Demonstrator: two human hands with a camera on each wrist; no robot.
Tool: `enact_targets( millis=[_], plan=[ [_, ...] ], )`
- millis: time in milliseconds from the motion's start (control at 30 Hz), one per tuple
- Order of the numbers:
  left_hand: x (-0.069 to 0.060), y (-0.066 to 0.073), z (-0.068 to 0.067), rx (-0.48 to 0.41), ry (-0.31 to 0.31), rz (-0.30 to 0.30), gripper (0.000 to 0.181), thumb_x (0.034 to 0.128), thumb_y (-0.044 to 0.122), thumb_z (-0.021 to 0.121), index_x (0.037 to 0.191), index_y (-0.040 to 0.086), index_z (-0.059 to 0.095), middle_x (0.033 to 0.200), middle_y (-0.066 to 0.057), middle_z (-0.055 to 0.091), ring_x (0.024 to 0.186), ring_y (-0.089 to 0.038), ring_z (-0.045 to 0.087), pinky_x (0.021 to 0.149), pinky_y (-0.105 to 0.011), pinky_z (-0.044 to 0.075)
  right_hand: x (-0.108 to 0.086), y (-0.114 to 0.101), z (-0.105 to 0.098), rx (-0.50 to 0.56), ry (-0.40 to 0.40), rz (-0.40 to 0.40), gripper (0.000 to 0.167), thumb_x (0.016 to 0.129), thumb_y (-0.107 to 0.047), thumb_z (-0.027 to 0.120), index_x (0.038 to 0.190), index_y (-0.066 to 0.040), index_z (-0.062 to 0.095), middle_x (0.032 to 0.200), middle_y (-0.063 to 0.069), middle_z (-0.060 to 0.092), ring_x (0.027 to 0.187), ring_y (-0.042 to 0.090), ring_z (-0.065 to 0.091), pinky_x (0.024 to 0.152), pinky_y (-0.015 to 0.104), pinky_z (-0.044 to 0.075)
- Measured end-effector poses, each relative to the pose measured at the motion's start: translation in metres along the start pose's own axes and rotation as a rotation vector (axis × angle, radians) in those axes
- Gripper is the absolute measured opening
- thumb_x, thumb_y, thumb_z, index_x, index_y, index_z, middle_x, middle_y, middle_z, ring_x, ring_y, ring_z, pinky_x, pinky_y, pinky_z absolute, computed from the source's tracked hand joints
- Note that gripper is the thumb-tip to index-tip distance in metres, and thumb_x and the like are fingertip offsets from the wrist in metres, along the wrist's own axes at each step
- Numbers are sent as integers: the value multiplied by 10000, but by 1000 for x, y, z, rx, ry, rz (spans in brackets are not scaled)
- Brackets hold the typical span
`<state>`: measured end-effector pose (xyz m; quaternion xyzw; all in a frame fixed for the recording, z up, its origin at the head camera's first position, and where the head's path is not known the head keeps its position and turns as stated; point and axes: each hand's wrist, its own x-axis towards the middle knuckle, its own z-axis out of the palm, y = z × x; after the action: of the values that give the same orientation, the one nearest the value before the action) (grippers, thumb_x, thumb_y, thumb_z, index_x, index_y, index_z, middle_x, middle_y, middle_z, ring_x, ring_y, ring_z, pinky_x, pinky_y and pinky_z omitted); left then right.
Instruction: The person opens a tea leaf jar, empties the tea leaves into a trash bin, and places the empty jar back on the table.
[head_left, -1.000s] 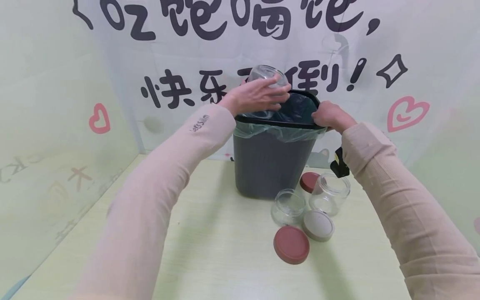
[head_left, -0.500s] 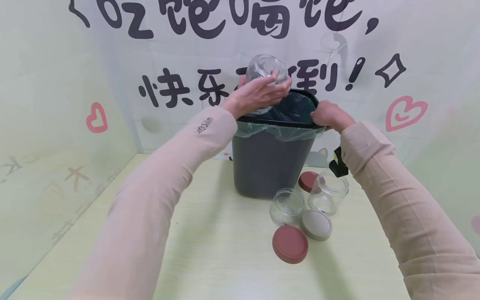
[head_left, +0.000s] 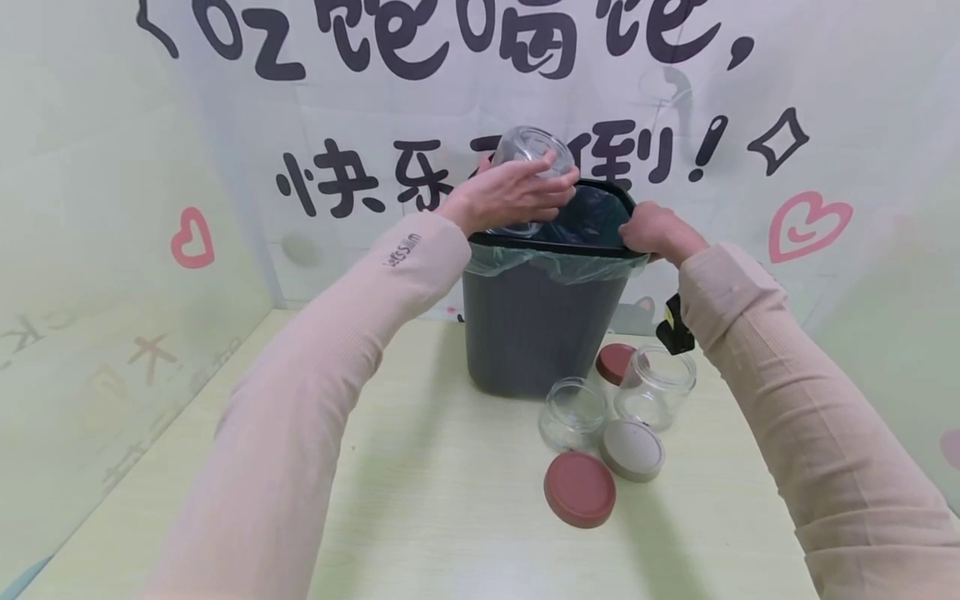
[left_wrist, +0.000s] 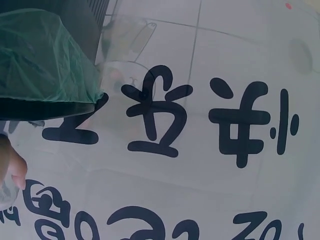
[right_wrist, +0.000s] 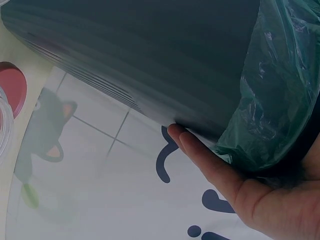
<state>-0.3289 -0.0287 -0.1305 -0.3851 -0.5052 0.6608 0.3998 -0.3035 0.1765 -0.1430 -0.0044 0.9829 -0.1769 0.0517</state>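
Note:
In the head view my left hand (head_left: 517,193) holds a clear glass jar (head_left: 528,143) over the mouth of a dark grey trash bin (head_left: 536,333). The jar is tilted, its base up and its mouth down at the bin's opening. A thin green bag (head_left: 577,268) lines the bin and folds over its black rim. My right hand (head_left: 660,232) grips that rim at the right side. The right wrist view shows its fingers (right_wrist: 210,160) along the outer wall under the bag's edge. Only a bit of the left hand (left_wrist: 15,167) shows in the left wrist view.
Right of the bin's foot stand two open glass jars, a smaller jar (head_left: 573,417) and a larger jar (head_left: 656,387). About them lie a white lid (head_left: 633,450), a near red lid (head_left: 580,490) and a far red lid (head_left: 617,363). A printed cloth (head_left: 337,275) hangs behind.
My left hand raised the jar slightly, then lowered it again towards the bin's opening. My right hand has kept its grip on the rim.

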Motion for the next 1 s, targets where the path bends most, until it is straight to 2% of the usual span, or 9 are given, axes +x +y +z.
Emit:
enact_targets(
  millis=[100, 167, 300, 400, 533, 633, 733, 800, 1000],
  plan=[
    [-1, 0, 1, -9, 4, 17, 916, 562, -99, 760, 1314, 171, 314, 1412, -96, 239, 1297, -263, 186, 991, -401, 271, -1, 0, 0, 4, -5, 0, 264, 921, -120, 300, 996, 104, 419, 907, 174, 419, 616, 180, 512, 519, 236, 469],
    [-2, 0, 1, -21, 18, 3, 903, 555, -126, 741, 1302, 164, 324, 1408, -91, 245, 1294, -261, 191, 994, -398, 271, -1, 0, 0, 8, -8, 1, 263, 921, -120, 299, 995, 102, 420, 904, 172, 419, 618, 178, 511, 528, 239, 472],
    [-6, -2, 3, -55, 60, -65, 869, 561, -194, 679, 1277, 169, 347, 1401, -66, 267, 1290, -241, 208, 1001, -381, 263, -1, 0, 0, 17, -10, 0, 239, 918, -118, 302, 960, 86, 420, 900, 167, 420, 603, 168, 510, 520, 232, 468],
    [-9, -6, 3, -85, 79, -117, 831, 612, -166, 660, 1291, 193, 343, 1408, -45, 271, 1294, -229, 210, 1007, -378, 254, -1, 0, 0, 28, -13, 6, 236, 917, -119, 301, 964, 83, 415, 902, 167, 417, 627, 177, 509, 533, 237, 469],
    [-12, -13, 4, -160, 54, -176, 792, 692, -40, 659, 1348, 222, 300, 1425, -50, 248, 1304, -249, 197, 1014, -399, 244, -2, 0, -1, 32, -14, 5, 234, 924, -121, 303, 951, 80, 420, 896, 166, 419, 641, 186, 507, 553, 252, 473],
    [-14, -17, 4, -265, 13, -230, 770, 739, 15, 641, 1378, 229, 268, 1434, -66, 230, 1308, -269, 193, 1020, -417, 242, -2, 0, -1, 25, -9, -4, 227, 924, -122, 308, 924, 73, 424, 898, 171, 423, 603, 169, 506, 543, 251, 476],
    [-16, -20, 4, -412, -24, -323, 740, 775, 6, 606, 1387, 232, 259, 1441, -76, 218, 1311, -282, 190, 1028, -430, 235, -2, 0, -1, 22, -9, -7, 229, 918, -120, 307, 928, 78, 422, 917, 180, 424, 583, 157, 502, 536, 247, 476],
    [-17, -21, 5, -515, -36, -415, 694, 806, 4, 574, 1385, 236, 270, 1439, -78, 223, 1310, -291, 190, 1029, -440, 233, -2, 0, 0, 25, -4, -6, 236, 915, -120, 305, 936, 84, 423, 919, 182, 426, 582, 157, 502, 526, 242, 471],
    [-19, -15, 5, -830, 35, -772, 501, 862, 14, 489, 1308, 222, 395, 1384, -98, 321, 1275, -316, 238, 994, -454, 250, -5, 1, 3, 94, 23, 8, 272, 901, -123, 281, 990, 92, 423, 876, 149, 417, 613, 164, 503, 532, 241, 467]
  ],
)
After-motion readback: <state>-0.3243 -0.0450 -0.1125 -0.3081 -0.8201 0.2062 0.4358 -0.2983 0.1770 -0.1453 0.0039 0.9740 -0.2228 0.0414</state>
